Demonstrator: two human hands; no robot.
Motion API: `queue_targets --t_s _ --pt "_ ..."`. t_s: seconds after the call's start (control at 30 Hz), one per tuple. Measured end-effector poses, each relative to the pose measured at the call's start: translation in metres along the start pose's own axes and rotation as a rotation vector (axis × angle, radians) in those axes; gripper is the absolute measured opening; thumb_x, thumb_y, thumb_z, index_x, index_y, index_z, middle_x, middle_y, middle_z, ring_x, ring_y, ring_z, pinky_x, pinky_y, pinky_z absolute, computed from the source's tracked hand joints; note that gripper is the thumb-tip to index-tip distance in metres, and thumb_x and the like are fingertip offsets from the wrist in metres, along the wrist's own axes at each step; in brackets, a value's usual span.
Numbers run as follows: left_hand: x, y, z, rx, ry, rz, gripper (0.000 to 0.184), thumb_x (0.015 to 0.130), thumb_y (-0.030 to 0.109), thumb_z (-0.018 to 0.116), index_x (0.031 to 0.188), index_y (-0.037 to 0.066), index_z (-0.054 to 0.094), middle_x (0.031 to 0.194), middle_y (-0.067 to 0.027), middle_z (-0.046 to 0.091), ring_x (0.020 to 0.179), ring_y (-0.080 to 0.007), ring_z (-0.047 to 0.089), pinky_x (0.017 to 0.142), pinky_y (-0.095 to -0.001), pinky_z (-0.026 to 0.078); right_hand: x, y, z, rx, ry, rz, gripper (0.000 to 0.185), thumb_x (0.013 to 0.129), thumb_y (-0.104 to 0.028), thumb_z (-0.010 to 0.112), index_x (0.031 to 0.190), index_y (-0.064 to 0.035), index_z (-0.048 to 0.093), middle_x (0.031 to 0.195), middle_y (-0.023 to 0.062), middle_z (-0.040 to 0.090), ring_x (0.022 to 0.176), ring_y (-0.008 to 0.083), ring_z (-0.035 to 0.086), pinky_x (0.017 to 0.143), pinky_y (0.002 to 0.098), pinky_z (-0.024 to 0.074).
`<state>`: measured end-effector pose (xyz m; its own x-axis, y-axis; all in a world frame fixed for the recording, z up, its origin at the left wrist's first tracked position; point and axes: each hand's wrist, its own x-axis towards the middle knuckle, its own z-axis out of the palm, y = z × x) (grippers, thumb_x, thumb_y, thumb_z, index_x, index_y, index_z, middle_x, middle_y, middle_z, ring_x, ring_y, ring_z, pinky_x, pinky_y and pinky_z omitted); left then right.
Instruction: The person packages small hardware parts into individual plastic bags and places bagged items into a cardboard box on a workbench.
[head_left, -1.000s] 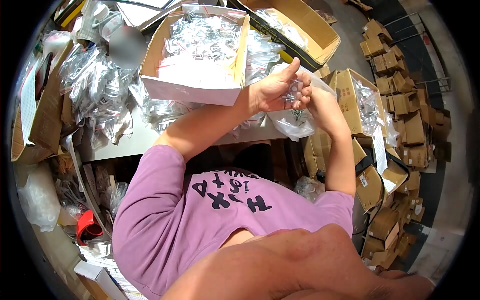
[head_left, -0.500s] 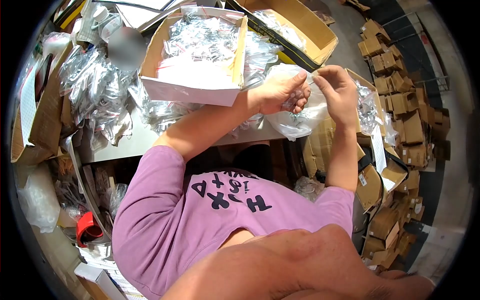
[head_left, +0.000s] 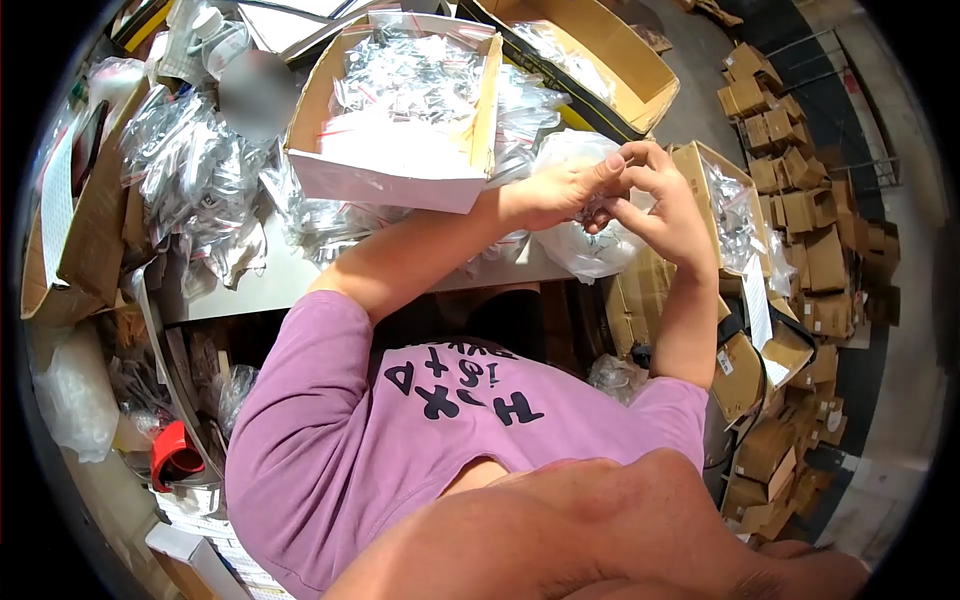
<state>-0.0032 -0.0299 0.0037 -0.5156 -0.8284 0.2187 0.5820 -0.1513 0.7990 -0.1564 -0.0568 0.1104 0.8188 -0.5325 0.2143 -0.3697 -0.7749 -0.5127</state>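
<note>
My left hand [head_left: 560,195] is curled, palm up, around small shiny pieces [head_left: 597,213] that are too small to name. Fingers of my right hand [head_left: 660,205] are bent together over the left fingertips, touching that handful. What they pinch, if anything, is hidden. Just beneath both hands, at the table's edge, a white translucent plastic bag [head_left: 585,255] bulges with its top toward the far side. Against my left forearm stands a shallow cardboard box [head_left: 390,183] filled with small clear zip bags [head_left: 405,85] of metal parts.
Heaps of clear bagged parts [head_left: 195,170] cover the table [head_left: 235,285] on the left. A long open carton [head_left: 640,85] lies at the back. Right of my hand, another box [head_left: 755,225] holds bagged parts. Many brown cartons [head_left: 800,200] are stacked along the floor at far right.
My right hand has moved left and down from above the bag's opening to the left hand's fingertips. The left hand has turned slightly, still curled around the small pieces.
</note>
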Motion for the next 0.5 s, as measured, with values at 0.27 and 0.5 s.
queue_targets --t_s 0.27,0.5 --pt "0.006 -0.003 0.005 0.591 0.352 0.506 0.021 0.093 0.019 0.054 0.098 -0.002 0.056 0.089 -0.0046 0.057 0.081 -0.0112 0.055 0.074 -0.0263 0.046 -0.007 -0.002 -0.004 0.072 0.171 0.270 0.011 0.075 -0.007 0.067 0.079 0.0015 0.063 0.075 0.0065 0.063 0.070 0.0137 0.060 0.064 0.0265 0.0468" --pt "0.002 0.000 0.008 0.776 0.429 0.565 0.011 0.085 0.010 0.058 0.085 -0.002 0.057 0.079 -0.0079 0.057 0.069 -0.0134 0.054 0.063 -0.0272 0.046 -0.011 0.005 0.000 0.081 0.147 0.379 0.015 0.078 -0.011 0.066 0.082 0.0035 0.062 0.067 0.0049 0.061 0.059 0.0084 0.055 0.055 0.0241 0.0436"
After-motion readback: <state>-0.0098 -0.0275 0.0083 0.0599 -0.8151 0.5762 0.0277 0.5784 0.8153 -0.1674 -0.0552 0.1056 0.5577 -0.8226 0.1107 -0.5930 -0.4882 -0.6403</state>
